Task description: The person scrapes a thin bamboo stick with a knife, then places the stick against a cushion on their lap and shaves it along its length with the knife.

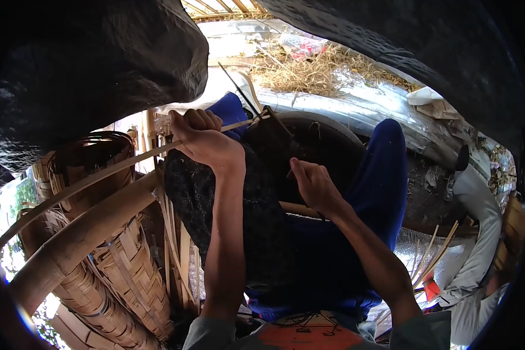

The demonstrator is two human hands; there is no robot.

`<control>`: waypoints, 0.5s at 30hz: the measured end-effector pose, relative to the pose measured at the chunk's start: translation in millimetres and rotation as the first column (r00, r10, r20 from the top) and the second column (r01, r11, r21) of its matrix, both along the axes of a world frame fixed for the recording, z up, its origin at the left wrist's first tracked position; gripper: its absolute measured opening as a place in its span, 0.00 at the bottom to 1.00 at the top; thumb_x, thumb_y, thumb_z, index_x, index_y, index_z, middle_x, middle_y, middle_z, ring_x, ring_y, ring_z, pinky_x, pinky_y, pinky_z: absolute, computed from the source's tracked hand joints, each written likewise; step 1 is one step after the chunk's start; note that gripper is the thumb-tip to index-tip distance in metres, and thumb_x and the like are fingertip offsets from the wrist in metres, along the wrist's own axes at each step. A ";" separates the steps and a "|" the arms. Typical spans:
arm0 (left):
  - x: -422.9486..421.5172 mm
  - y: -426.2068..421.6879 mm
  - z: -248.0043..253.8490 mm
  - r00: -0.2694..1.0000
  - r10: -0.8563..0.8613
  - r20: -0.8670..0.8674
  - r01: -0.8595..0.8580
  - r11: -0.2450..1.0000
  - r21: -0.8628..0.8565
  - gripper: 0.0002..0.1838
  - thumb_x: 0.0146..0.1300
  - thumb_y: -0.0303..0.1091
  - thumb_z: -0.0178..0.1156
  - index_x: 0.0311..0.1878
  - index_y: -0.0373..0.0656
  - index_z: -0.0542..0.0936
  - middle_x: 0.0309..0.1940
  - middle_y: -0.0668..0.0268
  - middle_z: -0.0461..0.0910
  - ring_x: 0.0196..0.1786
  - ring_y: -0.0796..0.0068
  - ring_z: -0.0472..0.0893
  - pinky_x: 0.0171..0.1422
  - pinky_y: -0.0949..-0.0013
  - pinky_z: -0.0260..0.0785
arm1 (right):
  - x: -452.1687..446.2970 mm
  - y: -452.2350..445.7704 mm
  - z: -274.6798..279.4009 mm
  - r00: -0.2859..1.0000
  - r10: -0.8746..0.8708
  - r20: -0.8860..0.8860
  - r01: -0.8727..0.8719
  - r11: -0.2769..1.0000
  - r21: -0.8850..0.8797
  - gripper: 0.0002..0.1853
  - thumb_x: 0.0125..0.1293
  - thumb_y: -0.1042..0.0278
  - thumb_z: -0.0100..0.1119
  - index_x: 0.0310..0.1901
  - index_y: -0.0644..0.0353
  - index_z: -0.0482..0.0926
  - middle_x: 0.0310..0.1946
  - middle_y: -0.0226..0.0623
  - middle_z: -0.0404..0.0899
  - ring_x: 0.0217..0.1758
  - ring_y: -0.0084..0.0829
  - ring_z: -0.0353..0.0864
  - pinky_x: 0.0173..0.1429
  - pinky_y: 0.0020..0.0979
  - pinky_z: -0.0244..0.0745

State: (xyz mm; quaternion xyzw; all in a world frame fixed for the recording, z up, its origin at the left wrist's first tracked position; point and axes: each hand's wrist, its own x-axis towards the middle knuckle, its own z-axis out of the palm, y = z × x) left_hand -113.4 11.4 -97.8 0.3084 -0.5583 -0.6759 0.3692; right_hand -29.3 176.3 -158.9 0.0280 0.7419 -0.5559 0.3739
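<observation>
My left hand [201,135] is closed around a long, pale bamboo strip [108,169]. The strip runs from the lower left, through my fist, to a dark-bladed knife [279,125]. At the blade, a thin dark sliver [239,90] slants up and away from the strip's end. My right hand [316,185] is a fist with the thumb on top, just below the knife, in line with it. Its grip on the knife's handle is mostly lost in shadow. A dark cloth [195,201] covers one thigh, beneath my left forearm.
Woven bamboo baskets [125,274] stand at the left beside a thick bamboo pole [87,239]. Large black sheeting [128,52] hangs overhead. Behind my knees is a dark round basin [332,128]. Straw [309,70] lies beyond it. Another person's light sleeve [481,216] shows at the right.
</observation>
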 end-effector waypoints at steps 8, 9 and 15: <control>-19.1 10.3 5.7 0.988 0.117 0.099 -0.118 0.993 0.006 0.24 0.75 0.40 0.34 0.18 0.52 0.47 0.12 0.75 0.46 0.17 0.82 0.43 0.23 0.71 0.37 | -1.4 -11.8 20.0 0.990 -0.026 -0.141 0.014 0.996 -0.085 0.26 0.78 0.56 0.42 0.21 0.63 0.68 0.08 0.36 0.63 0.10 0.25 0.63 0.19 0.37 0.58; -19.7 10.2 5.9 0.989 0.116 0.091 -0.118 0.993 0.025 0.24 0.75 0.40 0.34 0.18 0.52 0.48 0.12 0.75 0.46 0.17 0.82 0.43 0.23 0.71 0.37 | -1.6 -14.0 19.4 0.990 -0.025 -0.139 0.014 0.997 -0.081 0.26 0.78 0.56 0.42 0.21 0.63 0.68 0.08 0.36 0.63 0.10 0.25 0.63 0.19 0.37 0.58; -16.4 -3.4 5.0 0.995 0.092 0.034 -0.093 0.995 0.034 0.25 0.75 0.43 0.38 0.19 0.52 0.49 0.12 0.75 0.48 0.16 0.84 0.45 0.22 0.73 0.38 | -5.7 -17.9 -22.2 0.987 0.046 -0.154 -0.025 0.991 0.135 0.28 0.78 0.50 0.38 0.27 0.66 0.71 0.13 0.42 0.64 0.16 0.28 0.64 0.27 0.37 0.62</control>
